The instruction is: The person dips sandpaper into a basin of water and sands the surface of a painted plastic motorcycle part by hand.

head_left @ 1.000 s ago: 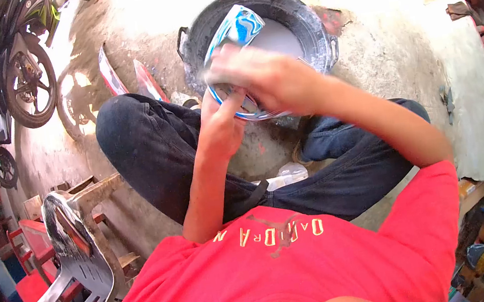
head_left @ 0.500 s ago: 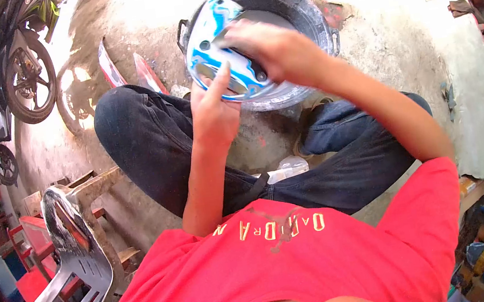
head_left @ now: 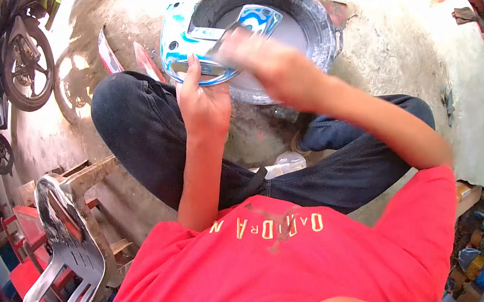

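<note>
My left hand (head_left: 204,104) grips the lower edge of a curved blue-and-white motorcycle body panel (head_left: 174,28), its thumb lying on the top face. The panel has round holes and is tilted over the left side of a black tub (head_left: 323,24) that holds cloudy greyish water (head_left: 293,31). My right hand (head_left: 271,68), blurred by motion, is closed and lies against the panel's near part. Under its fingers shows a thin dark piece that looks like sandpaper (head_left: 229,33), mostly hidden by the hand.
Red-and-white panel pieces (head_left: 146,62) lie on the concrete floor left of the tub. A motorcycle wheel (head_left: 29,69) stands at upper left. A grey plastic chair (head_left: 78,252) is at lower left. A pale slab (head_left: 471,102) runs along the right. My crossed legs frame the near floor.
The panel has shifted left and turned, so its right end now reaches over the water. My left hand moved slightly left with it. My right hand has slid down toward the panel's near edge.
</note>
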`<state>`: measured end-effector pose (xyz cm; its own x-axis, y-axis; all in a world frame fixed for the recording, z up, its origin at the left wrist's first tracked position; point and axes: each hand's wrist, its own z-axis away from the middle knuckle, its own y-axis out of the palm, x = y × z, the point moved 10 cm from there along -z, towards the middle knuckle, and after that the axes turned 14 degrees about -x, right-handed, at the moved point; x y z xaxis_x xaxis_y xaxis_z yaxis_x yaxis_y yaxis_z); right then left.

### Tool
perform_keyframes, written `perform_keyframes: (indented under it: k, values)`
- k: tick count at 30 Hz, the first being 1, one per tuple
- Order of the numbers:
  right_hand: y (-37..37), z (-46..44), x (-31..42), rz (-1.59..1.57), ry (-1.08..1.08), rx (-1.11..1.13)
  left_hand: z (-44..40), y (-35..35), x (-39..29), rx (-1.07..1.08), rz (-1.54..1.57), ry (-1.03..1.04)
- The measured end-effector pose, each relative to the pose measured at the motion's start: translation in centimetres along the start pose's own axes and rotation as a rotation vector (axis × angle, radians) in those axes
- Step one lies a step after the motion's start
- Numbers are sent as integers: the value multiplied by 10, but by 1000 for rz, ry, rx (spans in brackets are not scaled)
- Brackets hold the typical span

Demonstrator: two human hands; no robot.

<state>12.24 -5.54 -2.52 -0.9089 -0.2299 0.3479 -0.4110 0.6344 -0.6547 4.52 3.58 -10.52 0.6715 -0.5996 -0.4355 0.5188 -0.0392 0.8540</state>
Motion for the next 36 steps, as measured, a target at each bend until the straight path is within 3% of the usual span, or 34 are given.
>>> perform_keyframes:
  k: [3,5,7,9,11,14,16,18,22,25,29,33,36]
  values:
    - [-1,3,13,-88,-89,27,-5,-9,-1,-9,-7,-7]
    - [-15,-10,-38,32,14,-23,2,4,-5,-40,-14,30]
    - [-24,-9,-77,38,274,-54,6,1,-4,-62,-24,25]
    - [-13,0,-26,91,23,-43,-2,1,-2,-43,-15,7]
    - [1,7,20,-8,-66,28,-8,-12,0,-25,-2,-35]
    - [-10,1,-41,144,-72,-64,-2,-7,-3,-74,-6,-9]
    - [-30,21,-151,161,549,-36,-1,-9,-9,-104,-32,25]
    - [-53,47,-229,444,831,-18,-8,-19,-8,-120,-43,16]
    - [-8,120,-338,437,916,130,-10,-23,-9,-139,-46,34]
    - [58,190,-370,301,1089,158,-9,-27,-11,-176,-68,30]
    - [154,247,-329,181,1235,248,-6,-29,-13,-201,-100,21]
    - [229,277,-292,225,1061,187,-9,-32,-15,-214,-107,50]
    - [242,268,-284,-6,1255,324,-11,-37,-14,-204,-109,8]
